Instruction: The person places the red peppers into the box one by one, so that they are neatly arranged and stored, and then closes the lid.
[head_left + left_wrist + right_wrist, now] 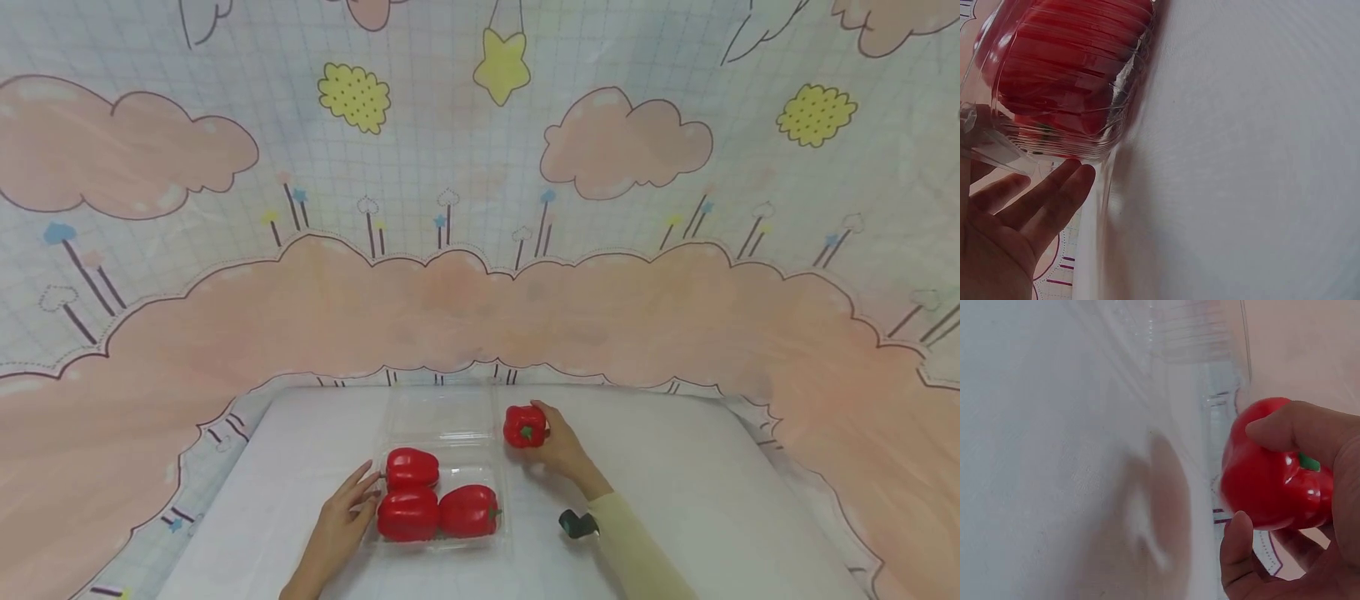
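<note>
In the head view my right hand (558, 446) grips a red bell pepper (523, 426) with a green stem, raised over the table right of a clear plastic box. The right wrist view shows the thumb and fingers around that pepper (1269, 472). Three more red peppers lie inside the clear box (468, 546): one at the back left (412, 468), one at the front left (407, 514), one at the front right (468, 511). My left hand (341, 517) is at the box's left side, its extended fingertips (1085, 178) right at the clear wall.
The box's transparent lid (442, 415) is folded back flat behind it. A dark green strap-like object (577, 523) is at the right wrist. Beneath everything lies a white tabletop (675, 483), with a cartoon-printed cloth (480, 308) rising behind it.
</note>
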Motion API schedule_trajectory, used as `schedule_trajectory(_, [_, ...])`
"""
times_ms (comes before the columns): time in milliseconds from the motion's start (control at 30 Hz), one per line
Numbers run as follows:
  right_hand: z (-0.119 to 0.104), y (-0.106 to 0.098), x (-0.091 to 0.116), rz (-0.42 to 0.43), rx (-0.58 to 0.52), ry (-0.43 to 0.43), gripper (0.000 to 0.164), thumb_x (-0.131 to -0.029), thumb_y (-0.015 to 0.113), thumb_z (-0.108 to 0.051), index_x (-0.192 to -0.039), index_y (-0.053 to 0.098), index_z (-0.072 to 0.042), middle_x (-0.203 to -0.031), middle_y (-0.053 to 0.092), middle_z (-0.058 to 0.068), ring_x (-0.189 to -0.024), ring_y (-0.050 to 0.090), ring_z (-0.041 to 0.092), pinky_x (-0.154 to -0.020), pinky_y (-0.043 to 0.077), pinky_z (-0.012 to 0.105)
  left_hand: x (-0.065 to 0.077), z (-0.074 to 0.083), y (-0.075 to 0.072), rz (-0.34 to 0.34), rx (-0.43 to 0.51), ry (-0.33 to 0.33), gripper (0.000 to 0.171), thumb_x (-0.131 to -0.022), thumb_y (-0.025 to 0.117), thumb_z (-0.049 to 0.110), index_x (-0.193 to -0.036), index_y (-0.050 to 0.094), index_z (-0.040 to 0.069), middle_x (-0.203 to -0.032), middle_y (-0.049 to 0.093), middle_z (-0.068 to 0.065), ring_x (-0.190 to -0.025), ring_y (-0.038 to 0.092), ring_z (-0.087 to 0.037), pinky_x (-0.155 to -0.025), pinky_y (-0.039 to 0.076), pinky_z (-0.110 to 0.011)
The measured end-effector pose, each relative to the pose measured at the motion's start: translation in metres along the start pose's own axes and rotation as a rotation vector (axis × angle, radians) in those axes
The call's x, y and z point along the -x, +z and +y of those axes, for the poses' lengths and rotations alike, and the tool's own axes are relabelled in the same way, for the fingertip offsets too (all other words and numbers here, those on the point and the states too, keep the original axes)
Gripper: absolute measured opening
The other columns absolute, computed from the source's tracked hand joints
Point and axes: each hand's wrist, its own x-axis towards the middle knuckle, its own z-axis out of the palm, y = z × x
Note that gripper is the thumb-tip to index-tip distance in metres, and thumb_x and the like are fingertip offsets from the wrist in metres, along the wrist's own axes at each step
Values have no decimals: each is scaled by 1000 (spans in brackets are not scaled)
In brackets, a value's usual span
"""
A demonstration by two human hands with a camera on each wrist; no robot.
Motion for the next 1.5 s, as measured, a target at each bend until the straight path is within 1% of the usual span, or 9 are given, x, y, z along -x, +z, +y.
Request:
schedule_trajectory(200, [-4, -4, 4, 19, -7, 23, 90, -74, 83, -17, -150, 36, -19, -144, 49, 12, -119, 52, 32, -81, 62, 43, 0, -1, 0, 5, 6, 8, 41, -92, 59, -1, -133, 59, 0, -152, 45, -16, -111, 68, -32, -81, 62, -30])
schedule_trajectory(333, [-5, -5, 6, 21, -22, 3, 88, -74, 83, -17, -149, 37, -18, -144, 49, 12, -121, 51, 32, -82, 61, 44, -1, 1, -1, 1, 8, 1, 42, -93, 59, 1, -135, 58, 2, -153, 44, -14, -113, 67, -31, -83, 61, -31])
schedule_trajectory(533, [0, -6, 11, -8, -14, -33, 87, -75, 83, -18, -148, 36, -19, -144, 49, 11, -121, 51, 31, -82, 61, 43, 0, 2, -1, -15, 7, -14, 41, -93, 59, 1, -135, 57, 1, -153, 43, -15, -114, 67, -31, -84, 61, -31])
schedule_trajectory(600, [1, -6, 13, -9, -15, -42, 87, -75, 84, -19, -148, 36, -20, -144, 49, 10, -122, 51, 31, -83, 61, 43, 0, 1, -1, -15, 1, -13, 41, -94, 60, 2, -135, 57, 1, -153, 43, -15, -113, 67, -31, -83, 61, -30])
schedule_trajectory(800, [-1, -10, 18, 4, -21, -82, 88, -74, 84, -20, -146, 34, -18, -144, 49, 9, -124, 51, 31, -85, 61, 44, 1, -1, 0, -6, -5, 0, 41, -94, 59, 3, -135, 58, 1, -153, 44, -15, -113, 67, -31, -82, 62, -29])
schedule_trajectory(967, [-7, -17, 23, 16, -29, -87, 87, -74, 84, -17, -145, 34, -17, -142, 50, 9, -124, 51, 31, -84, 61, 42, 1, -2, 1, 4, 1, 9, 41, -94, 60, 2, -134, 59, 2, -152, 45, -14, -112, 68, -31, -82, 62, -29])
schedule_trajectory(1133, [-9, -25, 30, 16, -32, -115, 86, -73, 84, -14, -144, 35, -17, -141, 51, 8, -124, 52, 32, -85, 61, 41, 1, -1, 1, 0, 10, 13, 41, -93, 59, 1, -134, 58, 1, -152, 45, -16, -112, 67, -32, -82, 62, -31])
schedule_trajectory(1333, [-9, -31, 37, 27, -102, -100, 87, -71, 84, -9, -143, 37, -21, -141, 51, 5, -128, 50, 32, -87, 61, 44, 0, -1, 0, -10, 8, -9, 41, -94, 59, 3, -135, 58, 3, -153, 44, -13, -114, 67, -30, -84, 61, -30])
schedule_trajectory(1500, [-11, -33, 40, 18, -108, -92, 85, -73, 82, -7, -143, 38, -21, -142, 51, 8, -127, 51, 34, -87, 61, 44, 1, -2, 0, -2, 5, 7, 41, -94, 59, 3, -135, 58, 2, -153, 44, -14, -113, 67, -31, -83, 61, -30])
